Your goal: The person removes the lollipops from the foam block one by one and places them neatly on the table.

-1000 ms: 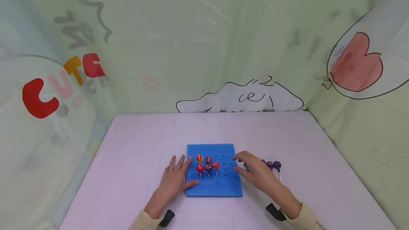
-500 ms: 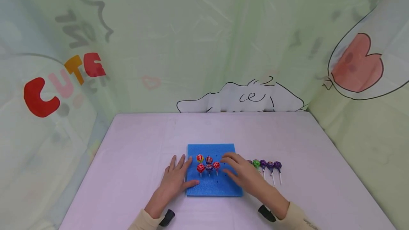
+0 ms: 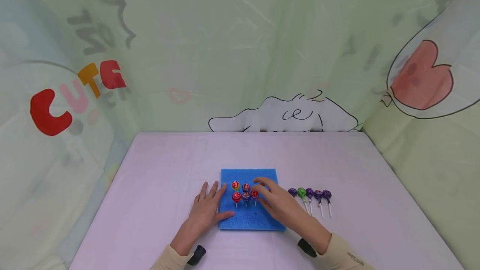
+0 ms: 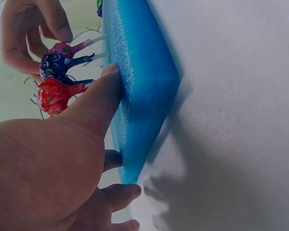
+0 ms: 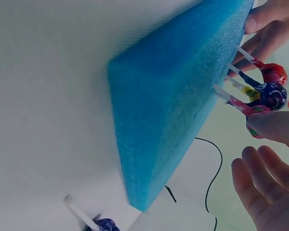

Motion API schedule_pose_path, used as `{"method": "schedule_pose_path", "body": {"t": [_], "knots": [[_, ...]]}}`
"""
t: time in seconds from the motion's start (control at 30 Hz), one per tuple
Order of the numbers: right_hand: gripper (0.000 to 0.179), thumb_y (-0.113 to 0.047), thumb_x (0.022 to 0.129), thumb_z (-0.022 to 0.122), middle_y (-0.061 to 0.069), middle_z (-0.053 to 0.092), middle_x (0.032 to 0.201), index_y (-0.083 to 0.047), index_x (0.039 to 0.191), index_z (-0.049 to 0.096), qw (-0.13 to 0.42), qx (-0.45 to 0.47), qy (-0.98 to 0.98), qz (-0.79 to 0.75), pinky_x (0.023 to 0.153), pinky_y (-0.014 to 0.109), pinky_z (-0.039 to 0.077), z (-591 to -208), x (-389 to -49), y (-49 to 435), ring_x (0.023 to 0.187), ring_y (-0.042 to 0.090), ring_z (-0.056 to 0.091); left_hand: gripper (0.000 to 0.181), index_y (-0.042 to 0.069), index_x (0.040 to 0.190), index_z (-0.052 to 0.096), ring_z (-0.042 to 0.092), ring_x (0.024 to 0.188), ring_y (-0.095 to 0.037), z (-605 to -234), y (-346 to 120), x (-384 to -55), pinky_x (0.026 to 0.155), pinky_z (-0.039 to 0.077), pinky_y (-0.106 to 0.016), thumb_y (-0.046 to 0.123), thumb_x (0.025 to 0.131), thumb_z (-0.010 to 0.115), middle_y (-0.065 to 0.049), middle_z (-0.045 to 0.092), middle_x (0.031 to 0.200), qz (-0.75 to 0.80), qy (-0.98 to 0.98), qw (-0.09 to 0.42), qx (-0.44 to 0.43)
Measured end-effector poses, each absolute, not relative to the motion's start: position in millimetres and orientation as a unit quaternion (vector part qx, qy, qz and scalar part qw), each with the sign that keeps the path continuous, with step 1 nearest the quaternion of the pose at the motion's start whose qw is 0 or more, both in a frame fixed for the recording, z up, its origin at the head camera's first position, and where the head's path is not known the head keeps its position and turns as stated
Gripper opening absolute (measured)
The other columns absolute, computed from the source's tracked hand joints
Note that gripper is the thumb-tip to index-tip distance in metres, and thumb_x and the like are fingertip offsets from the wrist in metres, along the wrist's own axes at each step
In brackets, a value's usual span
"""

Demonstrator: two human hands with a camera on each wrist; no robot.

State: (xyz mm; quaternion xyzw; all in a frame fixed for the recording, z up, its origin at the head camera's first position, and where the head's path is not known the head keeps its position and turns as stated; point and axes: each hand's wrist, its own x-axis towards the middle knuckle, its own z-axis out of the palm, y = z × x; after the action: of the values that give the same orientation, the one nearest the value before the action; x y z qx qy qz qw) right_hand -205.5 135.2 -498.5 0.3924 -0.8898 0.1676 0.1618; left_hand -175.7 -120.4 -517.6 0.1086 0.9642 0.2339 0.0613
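My left hand (image 3: 204, 213) lies spread along the left edge of the blue foam board (image 3: 243, 222), its thumb pressing on the top. Several lollipops stand in the board's holes, among them a red one (image 3: 236, 197) and a dark blue one (image 3: 246, 197). My right hand (image 3: 279, 203) is over the board, thumb and fingers apart around the rightmost lollipop (image 5: 255, 118), which has a pink-red wrapper. In the right wrist view the thumb overlaps that lollipop's head, while the other fingers stay spaced away from it. Behind it, in the left wrist view, show more fingers of that hand.
To the right of the board, several loose lollipops lie in a row on the white tablecloth (image 3: 180, 157): a green one (image 3: 301, 193) and purple ones, such as the end one (image 3: 327, 195). A printed curtain (image 3: 240, 53) hangs behind the table.
My right hand has moved left from the board's right edge to the rightmost standing lollipop, uncovering the loose lollipops. My left hand has kept its place.
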Motion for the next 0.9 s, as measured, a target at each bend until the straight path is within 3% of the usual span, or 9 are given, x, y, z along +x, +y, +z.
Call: {"method": "schedule_pose_path", "body": {"t": [0.9], "knots": [[0.042,-0.005,0.079,0.084,0.006,0.064,0.126,-0.016,0.115,0.064,0.194,0.387,-0.888,0.156,0.082,0.033,0.06,-502.7,-207.5,133.1,0.107,0.023,0.069,0.088,0.01,0.154,0.041,0.017,0.15,-0.053,-519.1,-120.6,-177.3,0.114,0.027,-0.07,0.054,0.085,0.073,-0.022,0.033,0.161,0.237,0.963,0.07,0.104]]}}
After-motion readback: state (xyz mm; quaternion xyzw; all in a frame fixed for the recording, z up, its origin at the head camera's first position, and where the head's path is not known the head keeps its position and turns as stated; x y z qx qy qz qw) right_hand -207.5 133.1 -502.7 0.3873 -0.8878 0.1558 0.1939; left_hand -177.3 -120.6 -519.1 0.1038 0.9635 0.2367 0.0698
